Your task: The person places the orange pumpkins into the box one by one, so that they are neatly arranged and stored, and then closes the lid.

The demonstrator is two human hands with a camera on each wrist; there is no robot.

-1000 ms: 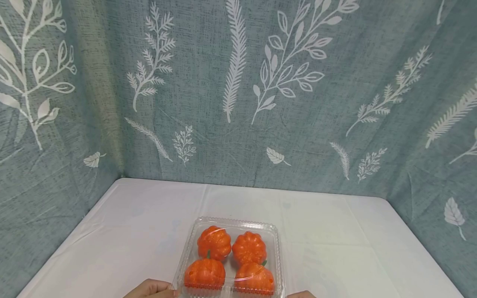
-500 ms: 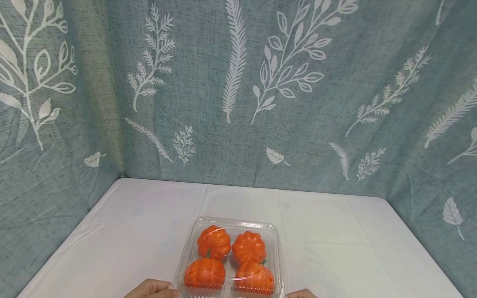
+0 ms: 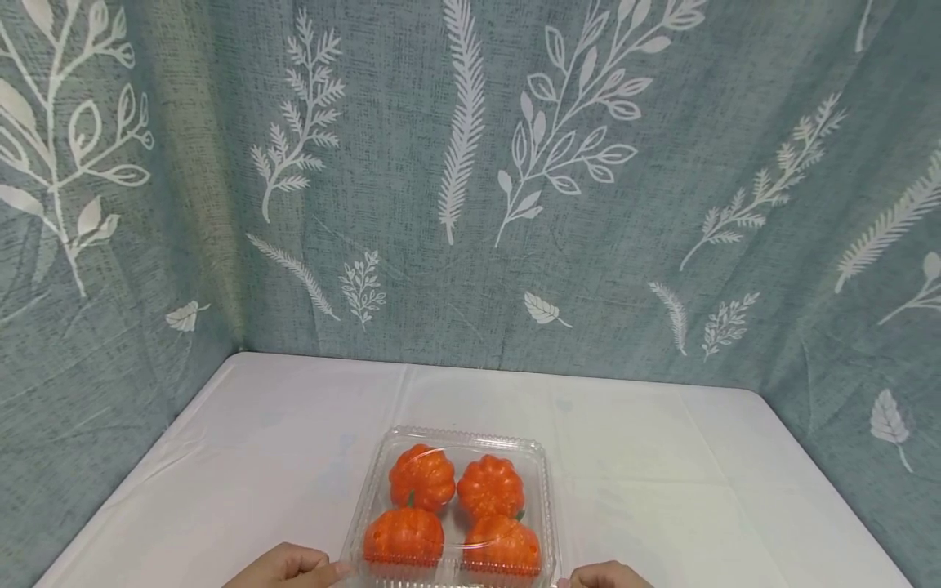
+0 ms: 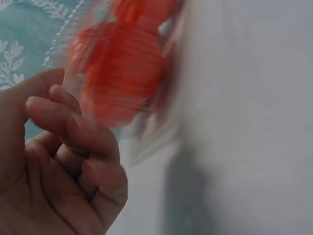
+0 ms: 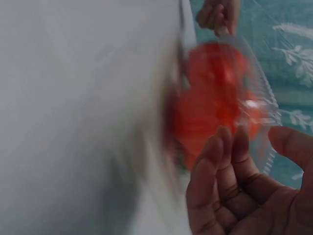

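Observation:
A clear plastic clamshell box (image 3: 547, 490) stands on the table in the head view. Several small orange pumpkins show through its lid, such as a back-left pumpkin (image 3: 422, 478) and a front-right one (image 3: 503, 545). At the box's near left corner is my left hand (image 3: 287, 567); its thumb reaches to the edge, and its other fingers curl loosely away from the box in the left wrist view. My right hand (image 3: 604, 575) is beside the near right corner. Seen from the right wrist, its thumb and bent fingers stand apart with nothing pinched between them. The box's near edge is cut off in the head view.
A white cloth (image 3: 662, 474) covers the table around the box. Blue-green curtains with white leaf prints (image 3: 412, 180) hang behind the table and along both sides. The wrist views are partly blurred.
Both hands have shifted slightly outward from the box's near corners, and more of the right hand shows. The box and the pumpkins stay in place.

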